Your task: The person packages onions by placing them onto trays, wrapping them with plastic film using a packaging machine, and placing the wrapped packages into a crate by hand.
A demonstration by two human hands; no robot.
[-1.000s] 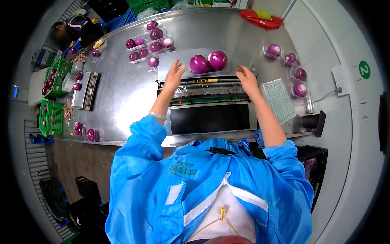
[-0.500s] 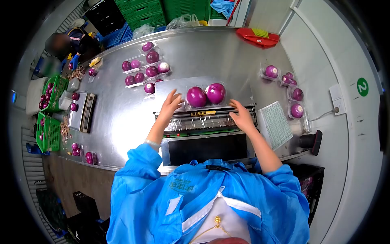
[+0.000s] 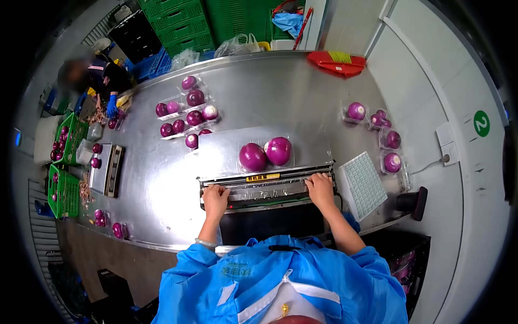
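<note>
Two purple onions (image 3: 278, 151) sit side by side in a clear plastic tray (image 3: 292, 162) on the flat metal plate of a wrapping machine (image 3: 216, 151). Nearer me, a strip of clear plastic film (image 3: 264, 190) stretches across the machine's front. My left hand (image 3: 216, 201) is at the film's left end, fingers closed on its edge. At the right end my right hand (image 3: 321, 190) pinches the film too. Neither hand touches the onions. The fingertips are partly hidden.
Trays of onions stand at the left (image 3: 195, 98) and right (image 3: 393, 140). A sheet of labels (image 3: 362, 181) and a black scanner-like device (image 3: 412, 203) lie right. A scale (image 3: 114, 171) and green baskets (image 3: 63, 195) are left. A co-worker's blue-gloved hand (image 3: 112, 106) handles onions.
Both hands have come back toward me from beside the tray, down to the film, and their fingers have closed. The co-worker's gloved hand has moved lower, to the onions on the table.
</note>
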